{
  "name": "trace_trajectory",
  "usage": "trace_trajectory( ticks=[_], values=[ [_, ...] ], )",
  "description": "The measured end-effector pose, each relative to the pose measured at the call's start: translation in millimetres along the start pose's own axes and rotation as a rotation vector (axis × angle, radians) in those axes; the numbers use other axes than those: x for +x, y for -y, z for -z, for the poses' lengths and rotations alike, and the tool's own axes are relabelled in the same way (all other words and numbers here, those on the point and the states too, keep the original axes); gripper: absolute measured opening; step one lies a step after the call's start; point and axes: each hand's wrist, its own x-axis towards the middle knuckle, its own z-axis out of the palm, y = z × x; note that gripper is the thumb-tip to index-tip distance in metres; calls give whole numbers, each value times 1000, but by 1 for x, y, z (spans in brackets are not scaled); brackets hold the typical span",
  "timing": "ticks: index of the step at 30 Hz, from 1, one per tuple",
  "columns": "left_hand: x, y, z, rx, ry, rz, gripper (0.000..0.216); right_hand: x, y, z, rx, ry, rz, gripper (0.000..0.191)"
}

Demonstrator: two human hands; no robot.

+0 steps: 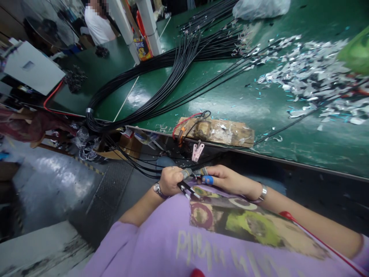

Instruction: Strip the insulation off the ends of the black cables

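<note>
My left hand (172, 180) is closed around black cables, close against my purple shirt. Two cable ends (187, 188) with pale tips stick out below its fingers. Facing it, my right hand (226, 181) pinches close to the left fingertips; a blue cover (207, 179) is on its thumb and grey tape wraps a finger. What lies between those right fingers is too small to make out. Grey wrapping also covers a left finger (186, 173). Behind the hands, more black cables (138, 167) hang down from the table's edge.
A large coil of black cables (164, 100) lies on the green table (227, 100). At the near edge are a worn wooden block (227, 132), a pink clip (197, 151) and red-handled wiring. Foil scraps (314, 73) are heaped at right. A person in white (98, 23) is beyond.
</note>
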Motion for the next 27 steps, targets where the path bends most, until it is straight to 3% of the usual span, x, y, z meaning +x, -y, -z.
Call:
trace_trajectory(
  ticks=[9, 19, 27],
  values=[
    [0, 0, 0, -9, -18, -19, 21, 0, 2, -5, 22, -64, -18, 45],
    [0, -1, 1, 18, 66, -30, 26, 3, 15, -2, 318, -229, -184, 41],
    [1, -3, -5, 47, 72, -34, 27, 14, 25, -13, 171, -367, -158, 21]
  ],
)
